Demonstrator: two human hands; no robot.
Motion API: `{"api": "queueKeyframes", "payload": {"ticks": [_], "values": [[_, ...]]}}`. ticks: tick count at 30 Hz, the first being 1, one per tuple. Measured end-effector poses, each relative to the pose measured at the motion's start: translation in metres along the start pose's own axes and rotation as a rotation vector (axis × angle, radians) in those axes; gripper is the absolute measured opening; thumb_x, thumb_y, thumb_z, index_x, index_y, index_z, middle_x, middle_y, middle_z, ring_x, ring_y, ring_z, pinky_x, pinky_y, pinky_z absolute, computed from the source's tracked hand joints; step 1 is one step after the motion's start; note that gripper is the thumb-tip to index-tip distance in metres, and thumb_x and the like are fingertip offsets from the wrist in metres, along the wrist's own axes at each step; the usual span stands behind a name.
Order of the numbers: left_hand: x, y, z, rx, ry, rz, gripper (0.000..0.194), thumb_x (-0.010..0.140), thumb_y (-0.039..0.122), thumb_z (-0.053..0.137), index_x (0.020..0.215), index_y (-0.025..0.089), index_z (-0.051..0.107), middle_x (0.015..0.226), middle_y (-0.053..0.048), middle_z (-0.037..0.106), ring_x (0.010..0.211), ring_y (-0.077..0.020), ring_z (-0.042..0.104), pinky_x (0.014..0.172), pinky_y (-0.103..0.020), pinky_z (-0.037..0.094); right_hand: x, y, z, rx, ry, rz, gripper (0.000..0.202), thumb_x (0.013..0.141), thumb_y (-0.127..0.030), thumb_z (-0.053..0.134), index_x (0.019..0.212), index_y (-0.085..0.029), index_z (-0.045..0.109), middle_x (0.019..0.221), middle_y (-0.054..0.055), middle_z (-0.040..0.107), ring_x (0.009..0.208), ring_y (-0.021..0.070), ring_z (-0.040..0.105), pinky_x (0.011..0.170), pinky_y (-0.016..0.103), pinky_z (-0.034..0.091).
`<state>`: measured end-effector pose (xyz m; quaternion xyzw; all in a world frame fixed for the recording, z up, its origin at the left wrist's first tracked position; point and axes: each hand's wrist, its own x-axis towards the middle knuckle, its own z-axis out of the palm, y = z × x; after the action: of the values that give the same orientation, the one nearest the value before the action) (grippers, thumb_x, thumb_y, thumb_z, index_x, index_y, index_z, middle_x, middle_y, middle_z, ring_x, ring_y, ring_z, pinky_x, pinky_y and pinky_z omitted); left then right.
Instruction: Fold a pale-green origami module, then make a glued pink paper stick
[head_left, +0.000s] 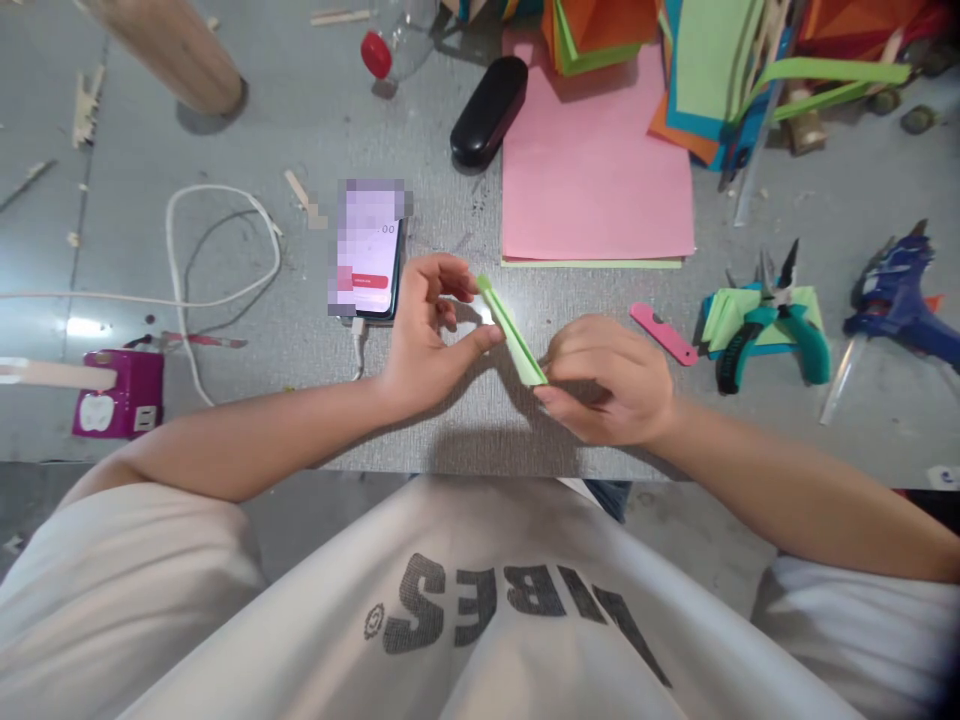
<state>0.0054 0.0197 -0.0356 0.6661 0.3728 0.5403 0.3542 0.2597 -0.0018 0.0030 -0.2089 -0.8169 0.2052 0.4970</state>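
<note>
A narrow folded strip of light green paper (513,335) is held slanting above the grey table, near its front edge. My left hand (442,335) has its thumb against the strip's left side, with the fingers curled near its upper end. My right hand (609,380) pinches the lower end between thumb and bent fingers. Left of my left hand lies a phone (367,250) with a lit screen and a cable plugged in. A pink cutter (664,334) rests to the right of my right hand.
Pink paper sheets (596,190) and a black case (489,112) lie ahead. Teal-handled pliers (810,340) on green paper and a blue glue gun (900,295) are at right. A white cable (171,250), purple box (139,390) and wooden cylinder (176,55) are at left.
</note>
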Motion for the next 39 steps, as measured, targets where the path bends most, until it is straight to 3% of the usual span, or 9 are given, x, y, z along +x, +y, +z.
{"api": "queueKeyframes", "payload": {"ticks": [3,6,9,12,18,22,25,32,39], "values": [[0.002,0.002,0.000,0.015,-0.016,0.027,0.064,0.093,0.061,0.098,0.137,0.030,0.062,0.126,-0.005,0.071,0.106,-0.0181,0.074,0.083,-0.031,0.061,0.000,-0.002,0.007,-0.056,-0.011,-0.034,0.021,0.098,-0.017,0.081,0.112,-0.030,0.074,0.092,0.002,0.080,0.079,0.0222,0.076,0.073,0.040,0.066],[0.003,0.014,-0.001,-0.073,-0.316,-0.005,0.040,0.110,0.053,0.079,0.137,0.025,0.069,0.122,-0.008,0.079,0.108,-0.0197,0.079,0.088,-0.033,0.065,0.000,0.000,0.011,-0.020,-0.033,0.007,0.024,0.098,-0.013,0.078,0.115,-0.029,0.074,0.097,0.002,0.082,0.084,0.0220,0.077,0.077,0.039,0.066],[0.000,0.024,-0.001,-0.117,-0.467,0.022,0.050,0.110,0.053,0.079,0.148,0.023,0.071,0.128,-0.012,0.083,0.110,-0.0230,0.082,0.092,-0.037,0.067,0.001,0.003,0.012,0.089,-0.048,0.065,0.030,0.098,-0.008,0.071,0.118,-0.029,0.071,0.097,0.002,0.081,0.086,0.0218,0.078,0.081,0.040,0.067],[-0.004,0.024,0.000,-0.058,-0.373,0.056,0.063,0.099,0.051,0.093,0.151,0.023,0.071,0.131,-0.012,0.084,0.110,-0.0234,0.083,0.090,-0.035,0.067,-0.001,0.004,0.010,0.175,-0.039,0.081,0.039,0.095,-0.005,0.066,0.126,-0.029,0.068,0.107,0.005,0.082,0.096,0.0240,0.081,0.084,0.043,0.069],[-0.007,0.024,0.001,0.031,-0.134,0.101,0.036,0.107,0.038,0.084,0.137,0.022,0.075,0.117,-0.008,0.085,0.100,-0.0189,0.083,0.086,-0.031,0.067,-0.008,0.011,0.002,-0.195,0.240,0.129,0.041,0.091,-0.021,0.086,0.128,-0.033,0.070,0.131,0.010,0.076,0.114,0.0320,0.078,0.089,0.052,0.071],[-0.006,0.028,0.001,0.056,-0.081,0.180,0.035,0.106,0.031,0.083,0.139,0.023,0.074,0.119,-0.007,0.084,0.101,-0.0185,0.083,0.085,-0.030,0.067,-0.011,0.015,0.005,0.079,0.274,0.356,0.041,0.101,-0.030,0.086,0.136,-0.033,0.064,0.119,0.005,0.079,0.096,0.0230,0.082,0.072,0.039,0.071],[-0.005,0.028,0.001,0.052,-0.109,0.194,0.037,0.108,0.028,0.080,0.143,0.024,0.071,0.119,-0.007,0.083,0.099,-0.0173,0.083,0.083,-0.028,0.067,-0.012,0.012,0.009,0.230,0.231,0.441,0.029,0.107,-0.034,0.083,0.129,-0.032,0.064,0.099,0.000,0.078,0.079,0.0183,0.081,0.063,0.031,0.069],[0.000,0.027,-0.004,-0.050,-0.354,0.147,0.037,0.105,0.034,0.085,0.139,0.025,0.072,0.136,-0.016,0.080,0.118,-0.0251,0.082,0.093,-0.036,0.068,-0.016,0.007,0.008,0.116,0.260,0.414,0.020,0.105,-0.036,0.085,0.120,-0.031,0.072,0.101,0.004,0.081,0.071,0.0187,0.081,0.057,0.032,0.069],[0.004,0.032,-0.007,0.032,-0.365,0.211,0.025,0.101,0.034,0.087,0.120,0.023,0.075,0.127,-0.015,0.081,0.107,-0.0251,0.082,0.088,-0.039,0.067,-0.020,0.008,0.003,0.029,0.208,0.310,0.028,0.105,-0.028,0.080,0.134,-0.031,0.077,0.110,0.006,0.085,0.081,0.0214,0.081,0.069,0.037,0.072]]}}
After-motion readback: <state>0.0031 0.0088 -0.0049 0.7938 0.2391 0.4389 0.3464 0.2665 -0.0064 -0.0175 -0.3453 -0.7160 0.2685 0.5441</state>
